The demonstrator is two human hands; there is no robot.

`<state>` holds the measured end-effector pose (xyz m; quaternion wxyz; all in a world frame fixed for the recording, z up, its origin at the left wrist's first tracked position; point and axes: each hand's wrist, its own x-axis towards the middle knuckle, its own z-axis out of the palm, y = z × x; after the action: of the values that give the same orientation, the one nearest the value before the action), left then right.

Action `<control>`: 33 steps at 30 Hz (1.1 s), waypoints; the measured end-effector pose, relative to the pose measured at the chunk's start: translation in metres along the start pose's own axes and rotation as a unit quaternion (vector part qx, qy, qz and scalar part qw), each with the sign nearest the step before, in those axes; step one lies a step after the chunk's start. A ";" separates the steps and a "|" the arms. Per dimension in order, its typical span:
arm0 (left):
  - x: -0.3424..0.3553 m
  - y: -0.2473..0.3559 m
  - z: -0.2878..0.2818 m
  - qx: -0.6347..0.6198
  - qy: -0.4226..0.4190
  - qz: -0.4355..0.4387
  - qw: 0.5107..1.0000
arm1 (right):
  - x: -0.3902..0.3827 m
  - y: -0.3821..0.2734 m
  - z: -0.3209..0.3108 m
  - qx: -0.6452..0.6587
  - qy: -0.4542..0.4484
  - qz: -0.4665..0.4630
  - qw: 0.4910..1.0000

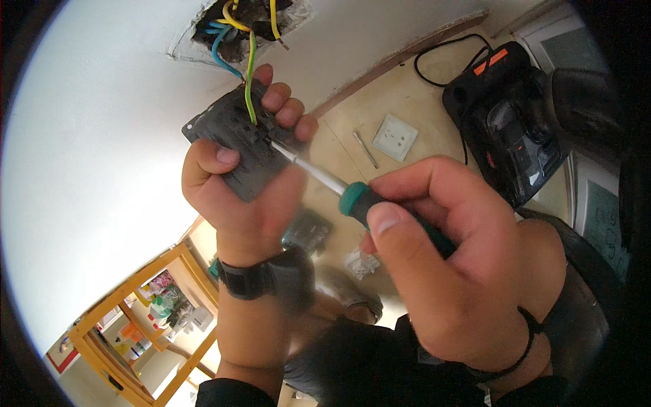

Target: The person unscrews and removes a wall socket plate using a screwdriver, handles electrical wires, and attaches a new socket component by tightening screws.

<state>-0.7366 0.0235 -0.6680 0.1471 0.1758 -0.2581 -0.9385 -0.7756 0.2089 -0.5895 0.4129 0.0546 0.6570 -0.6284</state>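
My left hand (pixel 261 220) is closed around a dark grey wall socket (pixel 237 125), its wiring side turned toward me. The thumb presses the near face and the fingers curl round the far edge. A green-and-yellow wire (pixel 251 74) and a blue wire (pixel 224 60) run from the wall opening (pixel 203 30) to the socket. In my right hand (pixel 454 251) is a screwdriver (pixel 354 198) with a green and black handle. Its tip meets the back of the socket beside the green-and-yellow wire; whether it sits in a screw is too small to tell.
A yellow wire (pixel 274 19) hangs loose from the wall opening. Below lie a white socket plate (pixel 395 138), a thin metal rod (pixel 365 149) and a black case (pixel 468 95) with a cable. A wooden frame (pixel 88 339) stands at lower left, with bottles and other items visible within it.
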 end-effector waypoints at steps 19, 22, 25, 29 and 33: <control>0.004 0.010 -0.008 -0.039 -0.006 -0.043 0.998 | 0.019 0.018 -0.004 -0.340 -0.048 -0.442 0.829; 0.008 0.009 -0.005 -0.050 -0.008 -0.065 0.997 | 0.018 0.005 -0.005 -0.197 -0.080 -0.218 0.953; 0.006 0.010 -0.012 -0.039 -0.013 -0.062 0.997 | 0.014 -0.006 -0.006 0.021 -0.130 0.139 0.981; 0.010 0.006 -0.012 -0.022 -0.017 -0.055 0.998 | 0.014 -0.005 -0.007 0.124 -0.141 0.262 0.947; 0.008 0.010 -0.013 -0.015 -0.003 -0.051 0.999 | 0.019 0.002 -0.004 0.191 -0.171 0.282 0.924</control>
<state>-0.7368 0.0066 -0.6747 0.1013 0.1835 -0.2349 -0.9492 -0.7886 0.2048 -0.6030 0.6608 0.2076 0.4013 -0.5993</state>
